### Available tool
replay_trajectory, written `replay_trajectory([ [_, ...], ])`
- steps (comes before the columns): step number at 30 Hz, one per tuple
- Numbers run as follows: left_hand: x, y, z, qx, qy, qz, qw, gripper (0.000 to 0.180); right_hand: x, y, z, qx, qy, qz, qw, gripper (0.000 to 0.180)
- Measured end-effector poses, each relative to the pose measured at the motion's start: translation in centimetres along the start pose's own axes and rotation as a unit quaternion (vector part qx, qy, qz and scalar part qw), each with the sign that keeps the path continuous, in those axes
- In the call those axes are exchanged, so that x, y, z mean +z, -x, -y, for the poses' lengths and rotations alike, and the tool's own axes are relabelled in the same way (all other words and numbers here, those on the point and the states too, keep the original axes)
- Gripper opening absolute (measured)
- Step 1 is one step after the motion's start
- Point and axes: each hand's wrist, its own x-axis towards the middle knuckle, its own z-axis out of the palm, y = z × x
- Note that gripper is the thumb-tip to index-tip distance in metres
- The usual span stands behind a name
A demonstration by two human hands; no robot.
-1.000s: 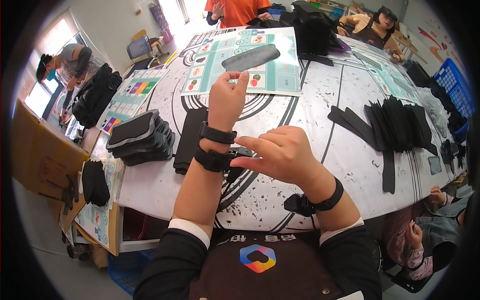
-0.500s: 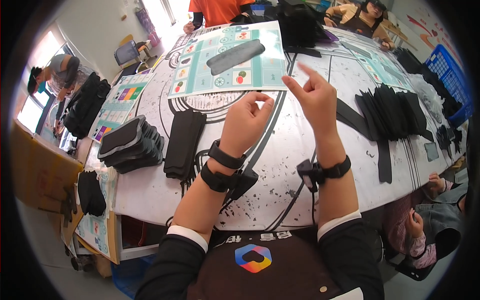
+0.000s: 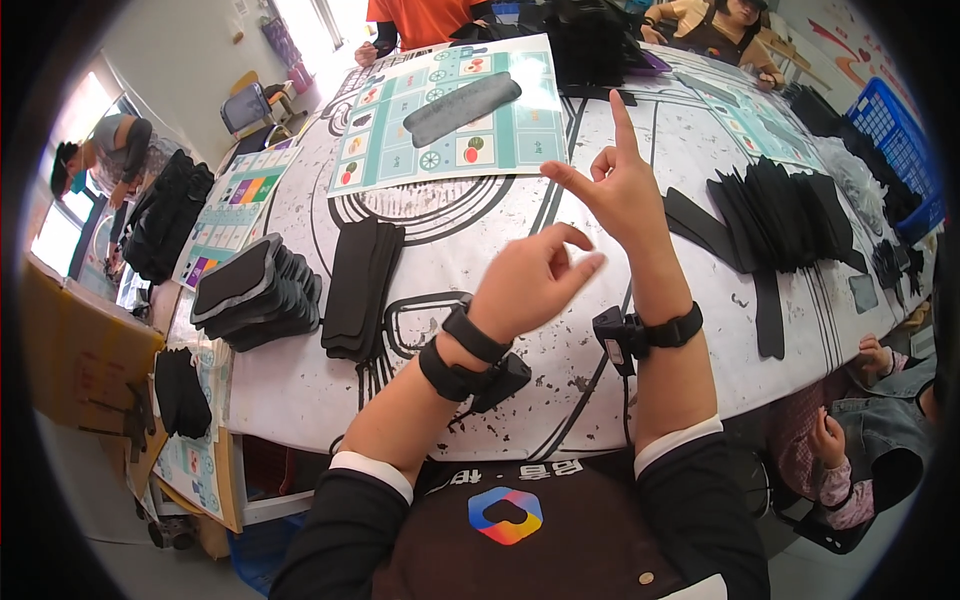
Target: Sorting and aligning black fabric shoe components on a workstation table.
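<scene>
My left hand [image 3: 530, 285] is over the middle of the table, its fingers loosely bent, thumb and index finger apart, with nothing visible in it. Just to its right, my right hand [image 3: 622, 195] points its index finger up and stretches its thumb leftward; no object shows between them. Beyond both hands lies a printed teal-and-white sheet [image 3: 390, 172] with fruit pictures. On that sheet rests a long grey pad [image 3: 463, 109] with rounded, wavy ends. Left of my left hand are a stack of long black pieces [image 3: 362, 288] and a taller stack of grey-edged black pads [image 3: 255, 290].
Fanned black strips [image 3: 780, 220] lie on the right of the white table [image 3: 520, 400], near a blue crate [image 3: 893, 150]. Another printed sheet [image 3: 745, 125] is at the far right. Co-workers are at the far side, left and right. A black pile [image 3: 600, 45] stands at the back.
My left hand has moved right and nearer to me, its thumb and index finger now parted. My right index finger now points more upright. The whole view has shifted slightly.
</scene>
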Motion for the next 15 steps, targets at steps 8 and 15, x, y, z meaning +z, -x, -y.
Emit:
replay_trajectory([
  [8, 3.4, -0.3, 2.0, -0.052, 0.382, 0.357, 0.851, 0.072, 1.6, 0.7, 3.4, -0.156, 0.015, -0.083, 0.984, 0.087],
  [15, 2.5, 0.0, 1.8, -0.007, 0.320, 0.348, 0.881, 0.052, 2.7, 1.4, 5.0, -0.189, 0.101, -0.002, 0.977, 0.068],
])
